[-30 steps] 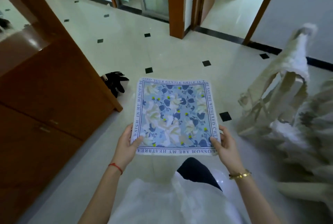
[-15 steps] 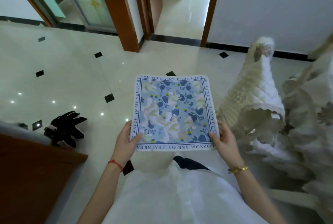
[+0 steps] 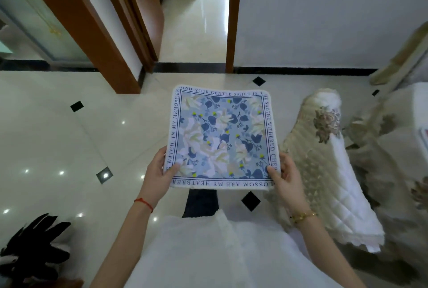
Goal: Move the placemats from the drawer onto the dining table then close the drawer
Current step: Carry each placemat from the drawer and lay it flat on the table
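I see the placemat [image 3: 222, 139] as matt woven cloth with a printed floral face and lettered border, soft at its rounded corners. The floor tiles [image 3: 58, 139] look glossy and smooth, mirroring ceiling lights; the door frames [image 3: 97, 33] look like smooth, satin-finished brown wood. The chair cover [image 3: 324, 172] is quilted cream fabric, matt, with embroidered patches, and the wall [image 3: 324, 14] reads as flat matt paint.
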A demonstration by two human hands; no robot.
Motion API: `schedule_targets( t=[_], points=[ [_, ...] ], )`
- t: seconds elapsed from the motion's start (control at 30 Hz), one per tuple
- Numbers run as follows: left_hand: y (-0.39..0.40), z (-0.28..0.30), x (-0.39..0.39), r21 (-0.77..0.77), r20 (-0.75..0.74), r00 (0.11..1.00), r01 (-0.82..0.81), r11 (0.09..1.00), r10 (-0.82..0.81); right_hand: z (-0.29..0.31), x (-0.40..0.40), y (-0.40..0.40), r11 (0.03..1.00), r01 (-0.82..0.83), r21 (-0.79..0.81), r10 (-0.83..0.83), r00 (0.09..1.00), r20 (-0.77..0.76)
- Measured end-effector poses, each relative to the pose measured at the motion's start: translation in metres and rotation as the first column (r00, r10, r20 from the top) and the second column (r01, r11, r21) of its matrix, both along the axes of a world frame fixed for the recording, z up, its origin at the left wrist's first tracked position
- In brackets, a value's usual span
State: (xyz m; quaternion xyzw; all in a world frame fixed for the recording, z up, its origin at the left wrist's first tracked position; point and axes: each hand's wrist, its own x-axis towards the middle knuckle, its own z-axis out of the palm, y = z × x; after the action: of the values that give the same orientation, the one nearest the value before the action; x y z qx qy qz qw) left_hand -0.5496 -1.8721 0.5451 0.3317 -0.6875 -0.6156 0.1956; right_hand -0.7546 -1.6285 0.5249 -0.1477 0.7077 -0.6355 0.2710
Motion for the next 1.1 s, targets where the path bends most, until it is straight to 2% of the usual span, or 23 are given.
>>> schedule_targets(
  t=[0.27, 0.53, 0.8, 1.1],
  points=[
    [-0.146, 0.009, -0.183, -0.005, 0.005, 0.985, 0.175, 0.985, -0.175, 0.007, -0.137, -0.112, 0.985, 0.17, 0.011, -0.17, 0.985, -0.043],
    [-0.234, 0.032, -0.375, -0.011, 0.022, 0.915, 0.404, 0.915, -0.403, 0.025, -0.255, -0.173, 0.919, 0.394, -0.014, -0.394, 0.918, -0.035],
    [-0.242, 0.027, -0.563, 0.029, 0.025, 0.831, 0.555, 0.831, -0.556, 0.009, -0.378, -0.175, 0.81, 0.585, -0.02, -0.586, 0.809, -0.048],
    [-0.191, 0.04, -0.791, 0.024, 0.021, 0.712, 0.701, 0.712, -0.702, 0.026, -0.55, -0.123, 0.675, 0.737, 0.013, -0.732, 0.672, -0.112]
  ],
)
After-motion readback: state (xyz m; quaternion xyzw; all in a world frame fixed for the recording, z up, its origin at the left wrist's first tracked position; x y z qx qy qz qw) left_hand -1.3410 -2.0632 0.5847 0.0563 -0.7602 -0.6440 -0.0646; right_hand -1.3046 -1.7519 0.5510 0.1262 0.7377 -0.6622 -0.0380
